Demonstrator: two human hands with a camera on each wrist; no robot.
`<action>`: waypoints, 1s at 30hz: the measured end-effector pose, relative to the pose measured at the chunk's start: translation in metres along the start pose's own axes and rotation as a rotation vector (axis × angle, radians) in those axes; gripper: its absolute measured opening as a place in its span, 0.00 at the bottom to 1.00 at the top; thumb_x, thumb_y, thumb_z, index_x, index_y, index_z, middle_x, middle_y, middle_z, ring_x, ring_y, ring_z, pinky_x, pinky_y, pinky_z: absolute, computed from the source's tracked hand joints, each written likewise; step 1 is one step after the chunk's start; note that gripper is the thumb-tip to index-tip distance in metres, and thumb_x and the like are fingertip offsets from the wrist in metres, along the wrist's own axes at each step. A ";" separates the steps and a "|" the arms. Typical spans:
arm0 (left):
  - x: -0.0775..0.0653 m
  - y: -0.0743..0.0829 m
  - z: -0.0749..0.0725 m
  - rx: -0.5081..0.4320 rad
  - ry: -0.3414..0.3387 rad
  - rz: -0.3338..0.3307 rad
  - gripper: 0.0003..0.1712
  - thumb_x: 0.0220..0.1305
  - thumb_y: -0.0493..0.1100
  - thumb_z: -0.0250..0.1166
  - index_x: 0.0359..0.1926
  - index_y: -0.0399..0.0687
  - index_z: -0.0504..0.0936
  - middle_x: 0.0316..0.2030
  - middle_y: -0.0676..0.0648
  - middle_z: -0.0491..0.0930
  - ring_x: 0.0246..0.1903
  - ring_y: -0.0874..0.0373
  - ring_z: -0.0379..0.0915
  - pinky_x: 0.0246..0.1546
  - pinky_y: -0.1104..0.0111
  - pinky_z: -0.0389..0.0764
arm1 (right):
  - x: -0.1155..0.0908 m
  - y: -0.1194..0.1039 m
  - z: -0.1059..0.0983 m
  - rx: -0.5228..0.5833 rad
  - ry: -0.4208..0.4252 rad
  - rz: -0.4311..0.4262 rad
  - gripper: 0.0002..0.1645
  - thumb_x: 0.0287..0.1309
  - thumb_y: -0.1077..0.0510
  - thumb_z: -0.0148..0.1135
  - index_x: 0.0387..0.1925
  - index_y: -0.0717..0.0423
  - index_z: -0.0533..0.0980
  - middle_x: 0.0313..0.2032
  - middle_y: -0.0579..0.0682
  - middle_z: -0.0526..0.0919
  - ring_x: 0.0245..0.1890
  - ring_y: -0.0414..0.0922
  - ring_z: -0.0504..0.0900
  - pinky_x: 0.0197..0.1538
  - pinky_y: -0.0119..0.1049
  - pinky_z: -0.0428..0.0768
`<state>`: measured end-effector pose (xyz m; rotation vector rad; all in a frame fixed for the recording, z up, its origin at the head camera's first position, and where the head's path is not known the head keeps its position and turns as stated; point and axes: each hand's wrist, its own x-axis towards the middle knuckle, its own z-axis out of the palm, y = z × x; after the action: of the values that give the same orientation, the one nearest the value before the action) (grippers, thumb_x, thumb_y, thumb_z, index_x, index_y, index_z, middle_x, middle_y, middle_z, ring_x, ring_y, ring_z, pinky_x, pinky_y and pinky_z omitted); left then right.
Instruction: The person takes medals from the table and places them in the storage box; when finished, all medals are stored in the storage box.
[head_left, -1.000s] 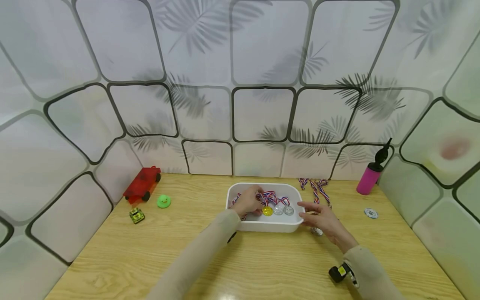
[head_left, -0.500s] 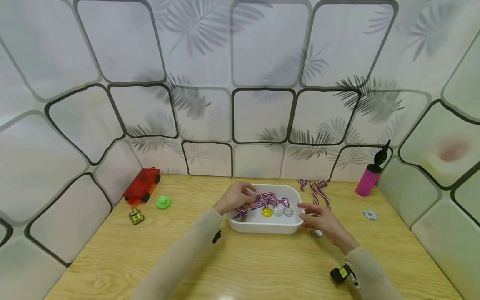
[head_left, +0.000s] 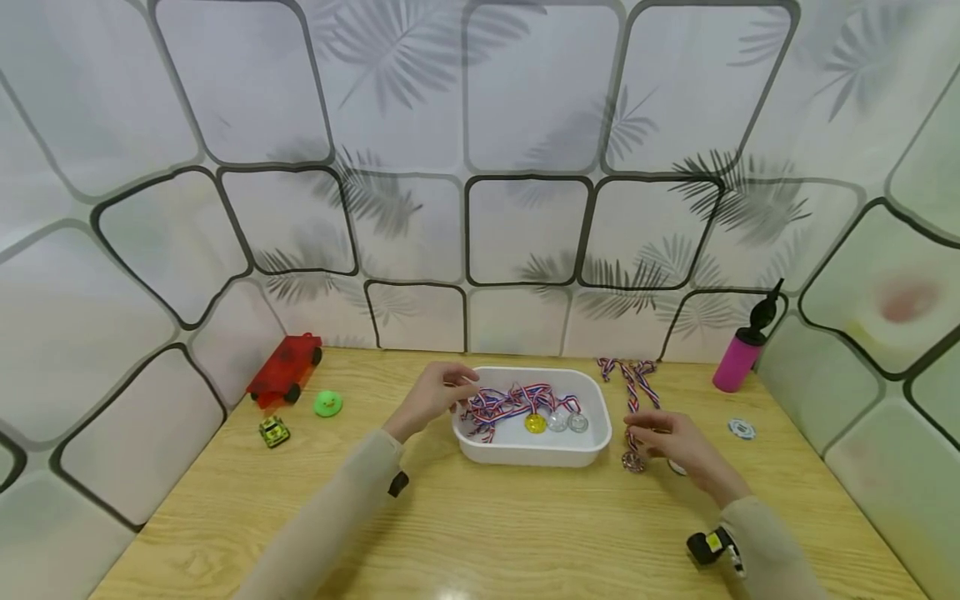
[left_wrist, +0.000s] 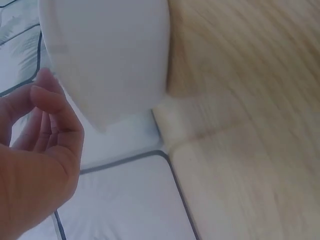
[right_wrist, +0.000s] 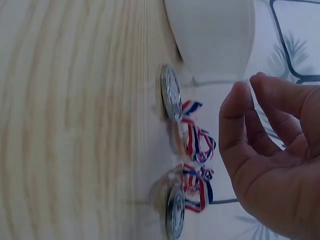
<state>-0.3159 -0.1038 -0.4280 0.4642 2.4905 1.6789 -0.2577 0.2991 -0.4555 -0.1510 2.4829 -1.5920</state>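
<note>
A white plastic bin [head_left: 532, 457] holds a gold medal [head_left: 535, 423] and two silver-coloured medals in a row, their red-white-blue ribbons [head_left: 495, 404] heaped toward its left end. My left hand [head_left: 435, 396] is at the bin's left rim, fingers loosely bent and holding nothing; in the left wrist view its fingertips are beside the bin wall [left_wrist: 110, 55]. Over the table right of the bin hovers my right hand [head_left: 686, 446], thumb and fingers bent, nothing between them. Below it lie a medal [head_left: 633, 462] and a second medal [right_wrist: 175, 212], partly hidden by the hand, with ribbons [head_left: 632, 387] stretching back.
On the left stand a red toy car [head_left: 287, 368], a green rubber duck [head_left: 327, 403] and a small yellow-green toy car [head_left: 273, 432]. To the right are a pink hand pump [head_left: 738, 363] and a poker chip [head_left: 742, 428]. A patterned curtain [head_left: 525, 233] surrounds the table.
My left hand has come out of the bin leftward, uncovering the ribbons there. My right hand has left the bin's right rim and moved right, over the medals on the table.
</note>
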 end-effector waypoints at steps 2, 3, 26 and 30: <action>-0.004 -0.004 -0.003 -0.028 0.004 -0.007 0.13 0.63 0.35 0.66 0.48 0.34 0.82 0.37 0.29 0.83 0.25 0.51 0.79 0.21 0.72 0.74 | -0.001 0.003 -0.004 -0.010 -0.006 -0.003 0.27 0.67 0.54 0.59 0.60 0.70 0.72 0.54 0.64 0.80 0.42 0.40 0.80 0.42 0.36 0.84; -0.006 -0.006 -0.004 -0.040 0.004 -0.011 0.13 0.63 0.35 0.66 0.48 0.33 0.82 0.37 0.28 0.82 0.24 0.54 0.78 0.21 0.72 0.73 | -0.002 0.005 -0.006 -0.012 -0.008 -0.003 0.26 0.67 0.55 0.60 0.59 0.70 0.72 0.53 0.64 0.81 0.40 0.40 0.81 0.41 0.36 0.84; -0.033 -0.019 -0.011 -0.071 0.050 -0.121 0.20 0.55 0.36 0.73 0.50 0.39 0.81 0.42 0.42 0.78 0.27 0.58 0.74 0.23 0.70 0.74 | -0.011 0.011 -0.012 -0.126 -0.172 0.041 0.27 0.58 0.64 0.65 0.58 0.71 0.72 0.49 0.63 0.78 0.33 0.46 0.78 0.29 0.37 0.83; -0.034 -0.019 -0.009 -0.072 0.018 -0.157 0.22 0.56 0.36 0.72 0.52 0.38 0.80 0.46 0.39 0.79 0.30 0.58 0.78 0.26 0.69 0.78 | -0.011 0.011 -0.009 -0.127 -0.202 0.036 0.27 0.58 0.65 0.65 0.58 0.71 0.73 0.53 0.67 0.76 0.33 0.47 0.78 0.28 0.38 0.83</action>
<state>-0.2899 -0.1292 -0.4449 0.2401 2.3987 1.7122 -0.2486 0.3138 -0.4612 -0.2693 2.4142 -1.3329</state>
